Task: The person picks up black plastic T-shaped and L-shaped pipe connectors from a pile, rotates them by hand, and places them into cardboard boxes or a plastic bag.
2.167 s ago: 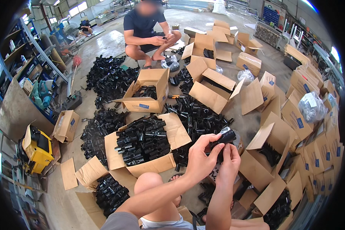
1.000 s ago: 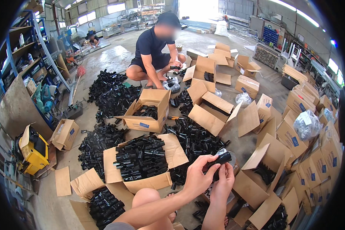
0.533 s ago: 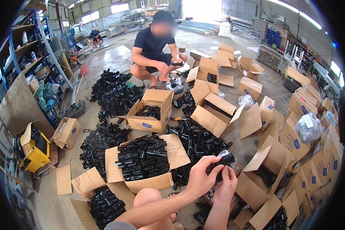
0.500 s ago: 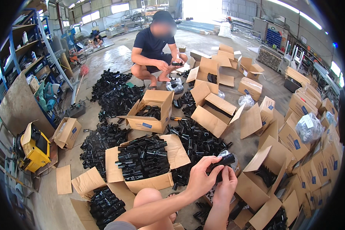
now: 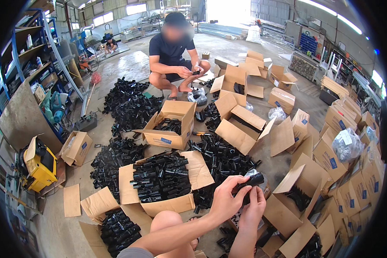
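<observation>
- Left hand (image 5: pixel 224 198) pinches a black tubular fitting (image 5: pixel 255 179) at the view's four o'clock.
- Right hand (image 5: pixel 252 210) holds its underside, fingers bunched.
- Open carton (image 5: pixel 168 206), heaped with black pieces (image 5: pixel 161 176): nine o'clock from it.

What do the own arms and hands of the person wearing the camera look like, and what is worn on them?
The left hand and right hand wear no gloves, and no ring or watch can be seen. A grey sleeve shows on the left arm; the right sleeve is out of view.
</observation>
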`<state>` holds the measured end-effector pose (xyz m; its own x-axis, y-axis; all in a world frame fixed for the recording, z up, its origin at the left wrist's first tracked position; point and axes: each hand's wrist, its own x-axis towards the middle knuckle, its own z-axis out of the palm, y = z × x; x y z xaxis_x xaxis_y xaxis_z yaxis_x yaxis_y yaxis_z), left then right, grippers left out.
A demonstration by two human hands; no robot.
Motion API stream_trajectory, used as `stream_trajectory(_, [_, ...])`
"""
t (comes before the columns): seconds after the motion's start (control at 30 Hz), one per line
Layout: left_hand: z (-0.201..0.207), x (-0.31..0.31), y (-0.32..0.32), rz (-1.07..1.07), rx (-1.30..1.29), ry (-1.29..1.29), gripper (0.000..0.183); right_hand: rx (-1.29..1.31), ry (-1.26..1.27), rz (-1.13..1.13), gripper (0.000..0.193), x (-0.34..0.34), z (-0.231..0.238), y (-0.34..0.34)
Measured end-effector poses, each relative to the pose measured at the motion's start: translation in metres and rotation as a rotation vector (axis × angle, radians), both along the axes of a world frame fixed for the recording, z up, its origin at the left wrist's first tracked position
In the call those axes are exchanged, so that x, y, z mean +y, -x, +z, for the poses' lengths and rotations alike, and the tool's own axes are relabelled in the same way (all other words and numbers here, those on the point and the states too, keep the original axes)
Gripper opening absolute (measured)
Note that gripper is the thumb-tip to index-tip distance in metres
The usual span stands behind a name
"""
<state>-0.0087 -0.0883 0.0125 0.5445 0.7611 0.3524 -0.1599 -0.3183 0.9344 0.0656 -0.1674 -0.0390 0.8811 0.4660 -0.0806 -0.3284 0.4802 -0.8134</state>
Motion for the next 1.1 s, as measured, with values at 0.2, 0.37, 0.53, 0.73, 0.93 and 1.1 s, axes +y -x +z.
stream_trajectory(0.2, [-0.005, 0.004, 0.006, 0.019, -0.021, 0.034, 0.024, -0.057, 0.033, -0.021, 0.014, 0.008, -0.002, 0.008])
stream_trajectory(0.37, [-0.022, 0.003, -0.004, -0.036, -0.030, 0.035, 0.025, -0.053, 0.001, -0.034, 0.019, 0.008, -0.002, 0.011])
stream_trajectory(0.53, [-0.008, 0.006, 0.005, -0.043, -0.022, 0.058, 0.025, -0.108, 0.033, -0.016, 0.022, 0.007, -0.014, 0.008])
stream_trajectory(0.73, [-0.013, 0.003, 0.008, -0.062, -0.013, 0.035, 0.025, -0.020, 0.000, -0.019, 0.031, 0.008, -0.004, 0.016])
stream_trajectory(0.93, [-0.012, 0.006, 0.014, -0.029, -0.028, -0.006, 0.025, -0.042, -0.047, 0.004, 0.031, 0.007, -0.018, 0.020])
stream_trajectory(1.1, [-0.013, 0.010, 0.011, -0.045, -0.008, 0.039, 0.025, -0.017, -0.057, -0.027, 0.034, 0.013, -0.028, 0.018])
